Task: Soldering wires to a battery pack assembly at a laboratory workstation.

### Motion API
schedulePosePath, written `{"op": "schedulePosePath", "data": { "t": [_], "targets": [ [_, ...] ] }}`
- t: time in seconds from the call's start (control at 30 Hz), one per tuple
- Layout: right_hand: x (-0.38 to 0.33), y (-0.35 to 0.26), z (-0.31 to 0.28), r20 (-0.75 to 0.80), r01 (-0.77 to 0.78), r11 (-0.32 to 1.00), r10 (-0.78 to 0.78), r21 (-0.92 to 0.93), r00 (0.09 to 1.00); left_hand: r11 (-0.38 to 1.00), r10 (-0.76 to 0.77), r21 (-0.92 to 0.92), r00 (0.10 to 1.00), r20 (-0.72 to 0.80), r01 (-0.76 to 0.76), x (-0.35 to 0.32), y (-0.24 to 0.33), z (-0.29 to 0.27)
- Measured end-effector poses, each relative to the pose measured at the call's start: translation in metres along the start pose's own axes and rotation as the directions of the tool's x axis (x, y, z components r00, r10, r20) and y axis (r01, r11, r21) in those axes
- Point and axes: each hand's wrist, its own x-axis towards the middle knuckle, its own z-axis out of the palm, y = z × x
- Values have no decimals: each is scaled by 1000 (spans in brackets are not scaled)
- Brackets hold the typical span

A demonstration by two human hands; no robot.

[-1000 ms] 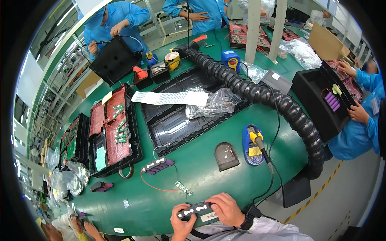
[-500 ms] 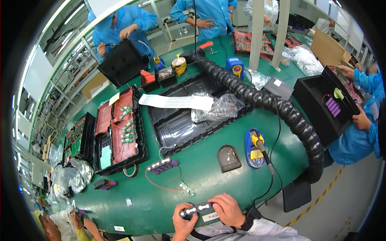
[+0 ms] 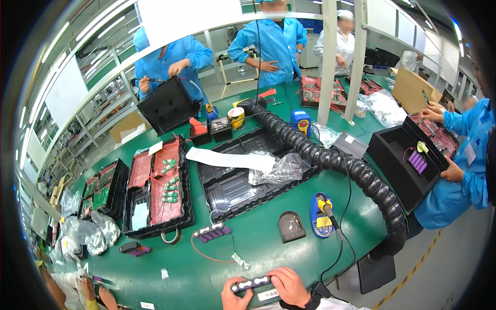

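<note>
At the near table edge, a small battery pack with a dark casing and white joining spots along its top lies between my hands. My left hand is closed round its left end, thumb in front. My right hand grips the right end with curled fingers, some of them hidden. Beyond them lies a purple battery pack with a red and a black wire leading to a small green circuit board. Another purple pack rests farther left.
A soldering iron sits in its blue stand, beside a black tray. A thick black hose arches across the right. Open black cases hold boards on red wrap. Co-workers in blue stand around the green table.
The view has tilted up, so the table and far people appear lower. Both my hands keep hold of the battery pack. The right co-worker's far hand now raises a small green board.
</note>
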Motion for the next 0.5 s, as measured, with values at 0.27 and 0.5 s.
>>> {"op": "schedulePosePath", "data": {
  "t": [0.27, 0.5],
  "targets": [
    [-1, -1, 0, -42, -6, 1000, 6, -3, 999, 999, 33, -26, 999, 5, -33, 0, -5, -1],
    [-13, -24, -21, -25, -197, 971, 202, 132, 979, 996, 20, -83, 999, 42, -16, 0, -10, -3]
  ]
}}
